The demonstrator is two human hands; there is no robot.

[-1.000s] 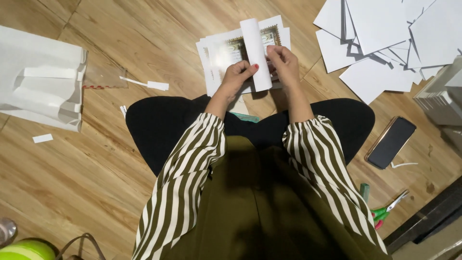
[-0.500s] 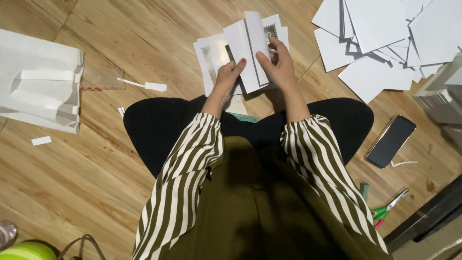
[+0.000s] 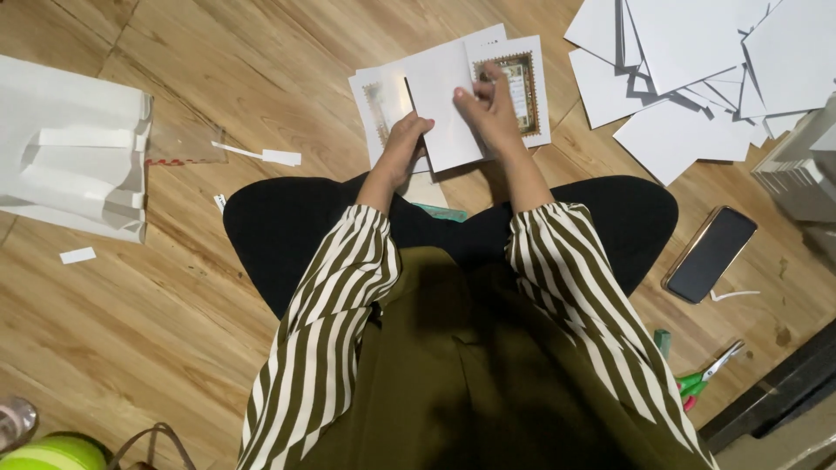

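Observation:
A white sheet of paper (image 3: 446, 104) lies flat over a small stack of printed cards with ornate brown borders (image 3: 524, 87) on the wooden floor in front of my knees. My left hand (image 3: 403, 144) grips the sheet's lower left edge. My right hand (image 3: 488, 109) rests on its right side, fingers bent and pressing down, partly covering a bordered card. Another bordered card (image 3: 376, 100) peeks out to the left of the sheet.
A pile of blank white sheets (image 3: 697, 70) spreads at the upper right. Folded white paper (image 3: 70, 148) and paper strips (image 3: 261, 155) lie at the left. A dark phone (image 3: 710, 254) and scissors (image 3: 710, 370) rest at the right. A green bottle (image 3: 48, 453) sits at the bottom left.
The rolled-up white paper that stood curled between my hands has been opened and flattened onto the cards. Both hands have dropped lower onto it.

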